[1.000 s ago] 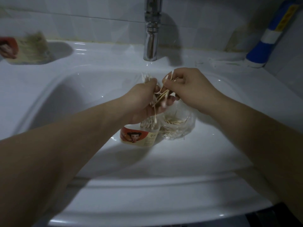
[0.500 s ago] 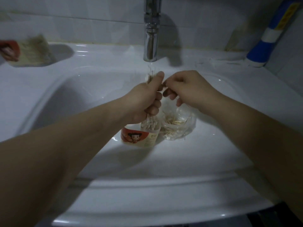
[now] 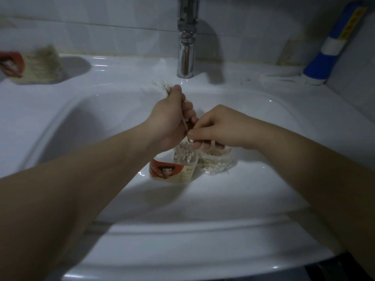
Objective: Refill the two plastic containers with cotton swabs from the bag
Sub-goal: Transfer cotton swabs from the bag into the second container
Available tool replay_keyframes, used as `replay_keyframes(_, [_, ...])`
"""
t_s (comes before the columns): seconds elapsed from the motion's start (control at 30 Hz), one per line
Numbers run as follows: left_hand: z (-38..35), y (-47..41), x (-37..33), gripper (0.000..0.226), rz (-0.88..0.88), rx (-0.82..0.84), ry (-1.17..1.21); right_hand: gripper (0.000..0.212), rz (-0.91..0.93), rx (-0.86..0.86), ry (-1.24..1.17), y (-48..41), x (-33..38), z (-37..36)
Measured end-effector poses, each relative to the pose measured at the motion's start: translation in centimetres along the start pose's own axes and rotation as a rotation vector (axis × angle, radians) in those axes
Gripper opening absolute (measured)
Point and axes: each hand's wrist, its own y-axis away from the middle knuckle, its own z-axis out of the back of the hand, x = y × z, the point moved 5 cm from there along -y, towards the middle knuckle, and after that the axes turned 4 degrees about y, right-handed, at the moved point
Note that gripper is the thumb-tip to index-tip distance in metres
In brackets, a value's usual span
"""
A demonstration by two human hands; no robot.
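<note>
1. Head view looks down into a white sink point(image 3: 60, 126), with both bare forearms reaching in toward its middle.
2. Left hand point(image 3: 170, 120) is closed in a fist around a bundle of swabs point(image 3: 162, 86), whose ends fan out past the thumb toward 12 o'clock, just under the tap point(image 3: 185, 47).
3. Right hand point(image 3: 215, 126) sits just beside the left, at its 4 o'clock, thumb and forefinger pinched on what looks like one swab; motion blur makes this unsure.
4. Below the hands a labelled container point(image 3: 174, 169) stands in the basin, packed with upright swabs.
5. Touching it at 3 o'clock is a clear container point(image 3: 217, 163) with swabs lying loose inside.
6. At 10 o'clock, on the sink's ledge, lies the bag point(image 3: 34, 67), blurred.
7. At 2 o'clock a blue-and-white bottle point(image 3: 328, 51) leans on the wall.
</note>
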Motion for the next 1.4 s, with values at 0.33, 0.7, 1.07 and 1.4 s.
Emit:
replay_keyframes(0.33, [1.4, -0.3, -0.9, 0.044, -0.006, -0.042, -0.390, 0.018, 0.088, -0.286, -0.037, 0.0, 0.1, 2.7])
replay_keyframes(0.7, [0.0, 0.9, 1.3, 0.037, 0.018, 0.160, -0.791, 0.011, 0.167, -0.464, -0.014, 0.1, 0.6, 3.8])
replay_keyframes(1.07, [-0.3, 1.2, 1.9, 0.033, -0.005, 0.245, -0.953, 0.050, 0.156, -0.478, -0.050, 0.1, 0.3, 3.7])
replay_keyframes(1.4, [-0.1, 1.0, 1.5, 0.026, -0.007, 0.218, -0.920, 0.031, 0.142, -0.279, -0.057, 0.0, 0.6, 2.4])
